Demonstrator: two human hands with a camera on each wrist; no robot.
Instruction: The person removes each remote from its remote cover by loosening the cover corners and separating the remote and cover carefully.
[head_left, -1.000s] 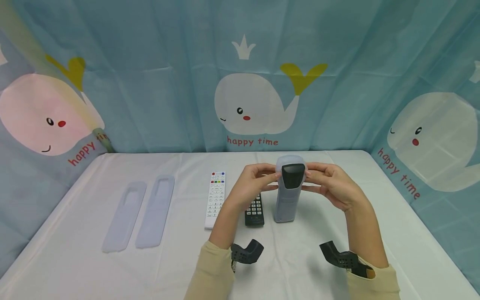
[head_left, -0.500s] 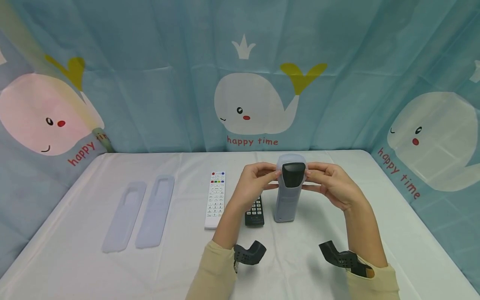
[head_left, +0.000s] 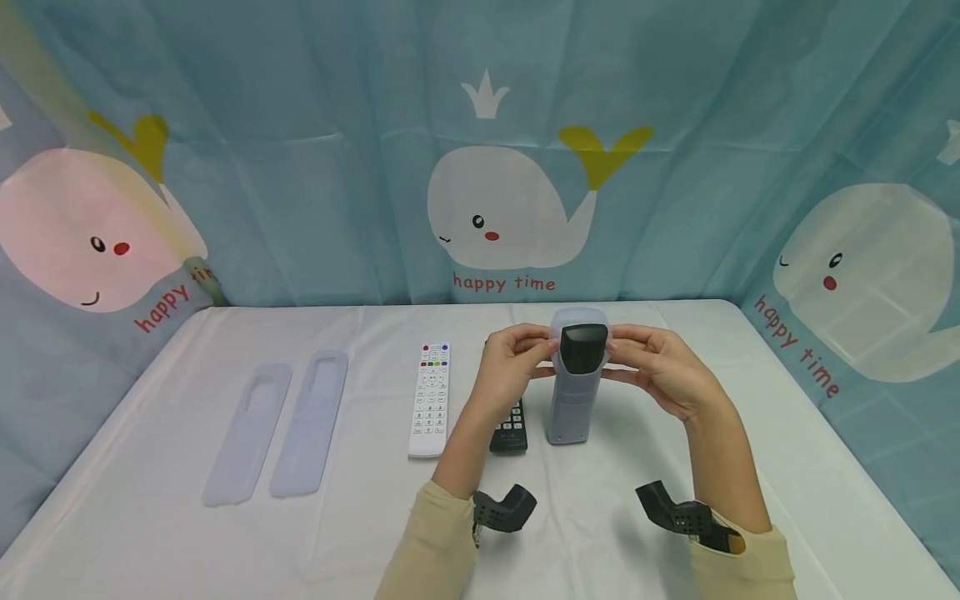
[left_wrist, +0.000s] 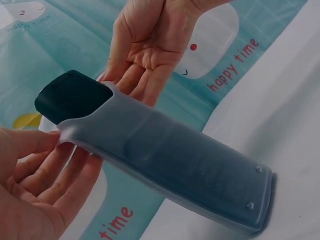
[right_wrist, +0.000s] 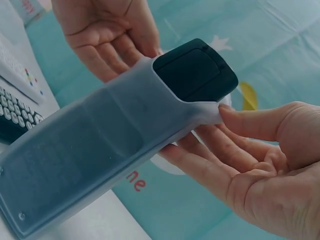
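A dark remote control sits inside a translucent silicone cover, its black upper end showing through the cover's opening. The covered remote stands tilted, with its lower end on the table. My left hand pinches the left edge of the opening between thumb and fingers. On the opposite edge, my right hand pinches the cover likewise. In the left wrist view, the cover's rim is pulled outward under the left thumb. The right wrist view shows the rim stretched beneath the right thumb.
A white remote lies left of the hands. A black remote lies partly hidden behind the left hand and wrist. Two more translucent covers lie side by side at the table's left. A whale-print curtain hangs behind the table.
My left wrist and forearm have shifted slightly to the right. Both hands keep their pinch on the cover, and the covered remote stays nearly in place.
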